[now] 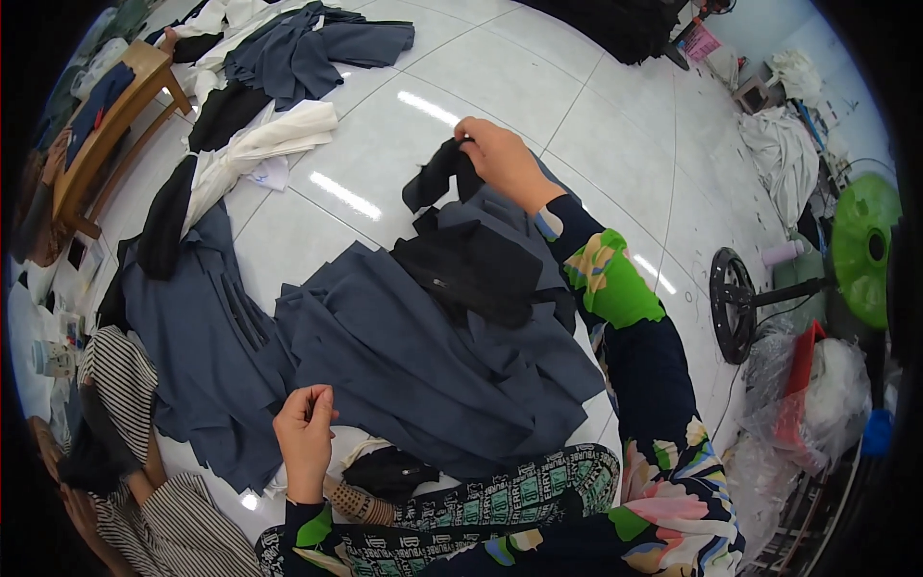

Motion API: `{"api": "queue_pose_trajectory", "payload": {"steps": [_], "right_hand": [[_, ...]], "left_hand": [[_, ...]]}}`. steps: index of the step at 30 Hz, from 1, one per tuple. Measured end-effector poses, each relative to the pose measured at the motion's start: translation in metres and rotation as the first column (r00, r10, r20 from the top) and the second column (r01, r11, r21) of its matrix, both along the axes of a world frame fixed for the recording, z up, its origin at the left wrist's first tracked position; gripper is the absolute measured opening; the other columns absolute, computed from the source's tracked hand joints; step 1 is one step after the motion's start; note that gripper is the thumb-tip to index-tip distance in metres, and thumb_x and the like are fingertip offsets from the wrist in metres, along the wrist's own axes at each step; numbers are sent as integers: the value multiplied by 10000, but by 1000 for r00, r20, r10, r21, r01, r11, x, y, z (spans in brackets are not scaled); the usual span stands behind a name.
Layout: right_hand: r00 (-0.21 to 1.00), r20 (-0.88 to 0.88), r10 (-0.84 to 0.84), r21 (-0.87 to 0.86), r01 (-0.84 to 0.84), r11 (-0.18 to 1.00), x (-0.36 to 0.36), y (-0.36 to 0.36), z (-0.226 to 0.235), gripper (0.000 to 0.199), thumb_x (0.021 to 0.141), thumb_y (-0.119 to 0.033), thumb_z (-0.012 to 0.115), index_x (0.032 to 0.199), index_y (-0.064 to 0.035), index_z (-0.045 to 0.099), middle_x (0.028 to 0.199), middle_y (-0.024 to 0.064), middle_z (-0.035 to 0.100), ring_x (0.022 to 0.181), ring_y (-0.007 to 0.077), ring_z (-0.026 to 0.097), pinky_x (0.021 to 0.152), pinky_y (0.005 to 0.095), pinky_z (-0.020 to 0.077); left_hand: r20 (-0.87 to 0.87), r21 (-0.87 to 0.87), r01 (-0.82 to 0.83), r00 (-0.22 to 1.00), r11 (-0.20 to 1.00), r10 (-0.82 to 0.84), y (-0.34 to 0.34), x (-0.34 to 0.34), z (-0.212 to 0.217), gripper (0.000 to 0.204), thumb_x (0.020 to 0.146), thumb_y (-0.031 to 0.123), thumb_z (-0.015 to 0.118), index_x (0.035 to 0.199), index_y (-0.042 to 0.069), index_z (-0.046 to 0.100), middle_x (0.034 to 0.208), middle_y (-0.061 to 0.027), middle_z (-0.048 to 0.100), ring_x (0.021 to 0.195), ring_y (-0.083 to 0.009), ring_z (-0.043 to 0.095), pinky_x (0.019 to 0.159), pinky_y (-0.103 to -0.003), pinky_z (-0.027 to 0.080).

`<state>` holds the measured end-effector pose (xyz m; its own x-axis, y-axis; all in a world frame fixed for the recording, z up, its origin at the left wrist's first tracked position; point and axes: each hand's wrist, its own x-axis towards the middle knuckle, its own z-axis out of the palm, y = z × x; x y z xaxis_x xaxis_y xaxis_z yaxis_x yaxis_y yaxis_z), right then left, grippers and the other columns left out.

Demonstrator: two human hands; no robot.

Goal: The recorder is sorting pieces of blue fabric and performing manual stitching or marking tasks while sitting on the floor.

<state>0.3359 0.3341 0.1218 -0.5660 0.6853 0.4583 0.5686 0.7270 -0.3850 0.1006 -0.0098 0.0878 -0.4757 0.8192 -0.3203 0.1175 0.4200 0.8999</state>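
Stretched out ahead of me, my right hand [502, 165] pinches a black cloth piece [437, 175], which hangs from the fingers above the pile. My left hand [305, 431] is raised over the near left edge of the pile, thumb and fingers pressed together; whatever they hold, if anything, is too small to make out. Between the hands lies a heap of grey-blue cut fabric [404, 356] on the floor. On top of it rests a crumpled black fabric piece [471, 271]. Another black piece [389, 471] lies close to my lap.
More grey-blue fabric [197, 337] lies left, beside white cloth [260, 144] and another heap [312, 48] farther off. A person in striped clothing [183, 529] sits at my left. A wooden bench [111, 125] stands beyond. At right are a green fan [865, 240], its round base [733, 306] and plastic bags [760, 462].
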Motion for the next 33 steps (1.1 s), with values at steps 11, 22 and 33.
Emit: {"api": "queue_pose_trajectory", "payload": {"steps": [11, 22, 33], "right_hand": [[935, 260, 241, -263, -172, 949, 74, -98, -35, 130, 789, -85, 620, 917, -81, 599, 827, 113, 579, 785, 301, 604, 678, 369, 491], [833, 546, 95, -241, 48, 969, 119, -161, -92, 248, 779, -278, 664, 956, -105, 669, 990, 59, 634, 983, 277, 559, 831, 402, 408], [999, -43, -16, -620, -14, 785, -10, -412, -91, 256, 735, -133, 703, 959, -21, 650, 899, 131, 586, 841, 281, 591, 753, 353, 480]], "left_hand": [[8, 36, 10, 1000, 999, -10, -5, 1, 10, 171, 895, 165, 600, 908, 0, 642, 707, 8, 599, 573, -37, 542, 445, -172, 387], [-18, 111, 11, 1000, 994, -9, -4, -7, 1, 149, 880, 166, 613, 911, 27, 659, 684, 3, 610, 593, -49, 574, 433, -203, 384], [-65, 304, 65, 997, 951, -48, -32, 5, 28, 186, 870, 173, 615, 893, -5, 661, 678, 3, 615, 603, -54, 582, 457, -202, 406]]}}
